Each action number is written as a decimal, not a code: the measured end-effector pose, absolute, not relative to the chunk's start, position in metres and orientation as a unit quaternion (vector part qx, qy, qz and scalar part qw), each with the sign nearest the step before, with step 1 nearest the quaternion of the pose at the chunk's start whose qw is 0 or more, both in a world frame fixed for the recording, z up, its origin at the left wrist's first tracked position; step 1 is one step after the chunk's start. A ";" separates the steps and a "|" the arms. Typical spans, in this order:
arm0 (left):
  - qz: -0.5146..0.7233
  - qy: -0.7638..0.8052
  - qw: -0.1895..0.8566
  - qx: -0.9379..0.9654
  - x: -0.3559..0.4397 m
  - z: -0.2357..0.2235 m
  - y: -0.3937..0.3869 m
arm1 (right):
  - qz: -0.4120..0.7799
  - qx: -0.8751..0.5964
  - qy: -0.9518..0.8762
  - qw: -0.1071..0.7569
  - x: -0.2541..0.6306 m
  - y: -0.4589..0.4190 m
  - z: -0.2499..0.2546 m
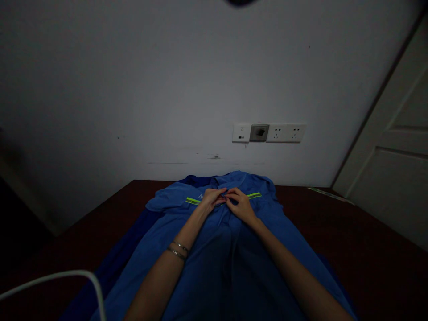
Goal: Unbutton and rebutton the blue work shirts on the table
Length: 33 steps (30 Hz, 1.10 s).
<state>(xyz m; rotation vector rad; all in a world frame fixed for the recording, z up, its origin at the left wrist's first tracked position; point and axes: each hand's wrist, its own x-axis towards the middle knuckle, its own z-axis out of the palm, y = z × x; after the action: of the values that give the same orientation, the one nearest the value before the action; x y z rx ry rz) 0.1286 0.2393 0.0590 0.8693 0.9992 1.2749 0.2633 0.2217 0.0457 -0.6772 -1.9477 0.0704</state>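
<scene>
Nearest us, at lower left, loops 1 white cable [67, 273]. Moving right, 1 darker blue garment [142, 229] peeks from under 1 lighter blue shirt [207, 249], which lies on the tabletop [317, 214], long axis running from us to the wall, collar at the far end. Now 2 bracelets [176, 254], then the left hand [214, 197], fingertips pinched on the shirt's front; right beside it the right hand [239, 203] pinches too, neither clearly nearer. The shirt's front opening lies directly beneath both! We count 2 visible yellow-green stripe lengths [254, 195].
</scene>
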 end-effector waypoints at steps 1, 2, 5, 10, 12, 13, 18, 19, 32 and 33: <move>0.554 0.435 0.605 0.372 0.129 0.058 0.240 | 0.034 -0.279 -0.812 0.512 0.263 0.221 0.046; 0.556 0.437 0.603 0.369 0.129 0.058 0.240 | 0.040 -0.280 -0.811 0.512 0.263 0.221 0.047; 0.558 0.435 0.605 0.364 0.129 0.057 0.242 | 0.073 -0.307 -0.790 0.525 0.263 0.222 0.047; 0.560 0.434 0.601 0.369 0.132 0.055 0.243 | 0.199 -0.383 -0.701 0.568 0.264 0.236 0.042; 0.561 0.440 0.592 0.375 0.132 0.055 0.243 | 0.230 -0.400 -0.679 0.571 0.265 0.242 0.039; 0.562 0.442 0.587 0.379 0.132 0.055 0.243 | 0.237 -0.407 -0.675 0.568 0.266 0.244 0.038; 0.564 0.443 0.563 0.410 0.129 0.056 0.242 | 0.265 -0.408 -0.693 0.531 0.268 0.247 0.038; 0.562 0.444 0.557 0.421 0.129 0.056 0.242 | 0.271 -0.403 -0.701 0.522 0.268 0.246 0.039; 0.544 0.494 0.502 0.456 0.128 0.063 0.240 | 0.330 -0.371 -0.721 0.484 0.269 0.250 0.034; 0.542 0.492 0.509 0.452 0.127 0.064 0.240 | 0.330 -0.364 -0.725 0.483 0.269 0.250 0.034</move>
<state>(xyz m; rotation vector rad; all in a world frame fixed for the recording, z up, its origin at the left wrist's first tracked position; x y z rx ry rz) 0.1274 0.2396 0.0635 1.0890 1.1855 1.3062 0.2687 0.2501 0.0337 -0.8870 -1.7653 0.8049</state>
